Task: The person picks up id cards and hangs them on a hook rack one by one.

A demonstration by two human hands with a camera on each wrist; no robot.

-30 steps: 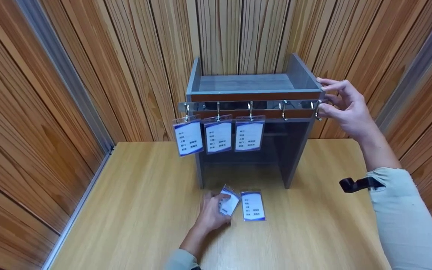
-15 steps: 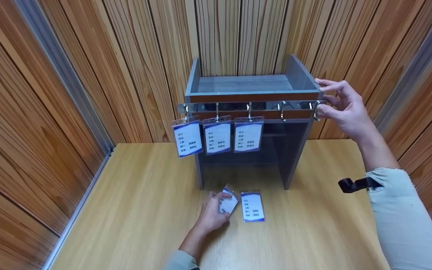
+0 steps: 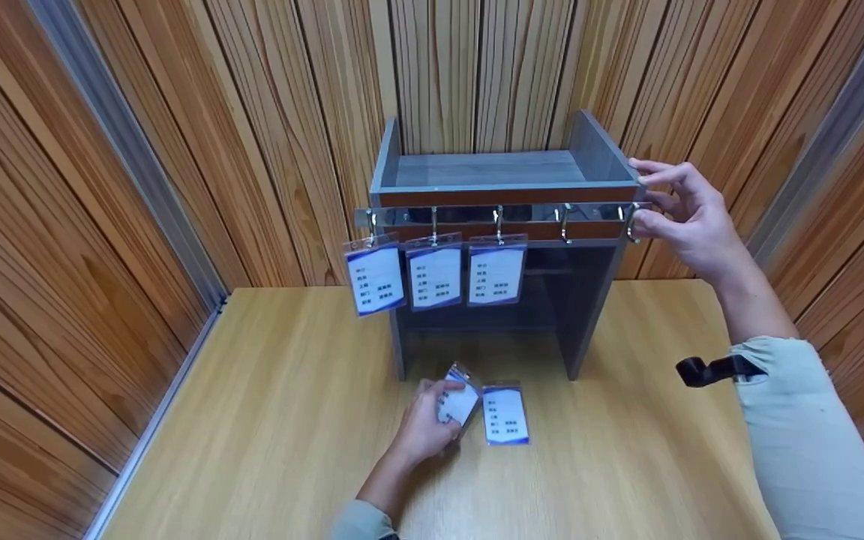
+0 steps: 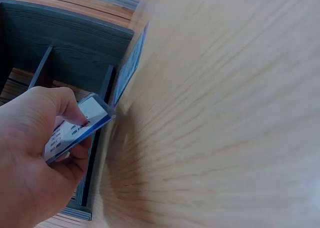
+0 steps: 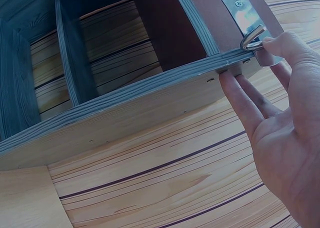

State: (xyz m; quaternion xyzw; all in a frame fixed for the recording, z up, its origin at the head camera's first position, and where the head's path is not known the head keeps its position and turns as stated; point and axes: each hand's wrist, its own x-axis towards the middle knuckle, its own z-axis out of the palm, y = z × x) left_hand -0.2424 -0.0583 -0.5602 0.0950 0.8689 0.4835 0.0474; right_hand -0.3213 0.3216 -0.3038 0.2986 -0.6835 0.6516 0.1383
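Observation:
My left hand point(image 3: 426, 424) pinches an ID badge point(image 3: 459, 399) in a clear sleeve between thumb and fingers. In the left wrist view this badge point(image 4: 82, 125) is tilted and raised off the tabletop. Flat on the table beside it lies a second badge point(image 3: 505, 415). With my right hand point(image 3: 691, 217) I grip the right end of the metal hook rail point(image 3: 533, 213), thumb by the last hook point(image 5: 254, 38) and other fingertips against the shelf's side panel. Three badges hang on the left hooks: the first point(image 3: 374, 279), the second point(image 3: 434, 276) and the third point(image 3: 496, 271).
The grey shelf unit point(image 3: 488, 169) stands upright on the wooden table point(image 3: 289, 420), near the plank-patterned back wall point(image 3: 289, 112). Two hooks at the rail's right carry no badge, one of them the middle-right hook point(image 3: 565, 225). Side walls enclose the table.
The badge in my left hand has shifted slightly upward and away, its top edge lifting. My right hand keeps its grip at the rail's end, and the hanging badges stay put.

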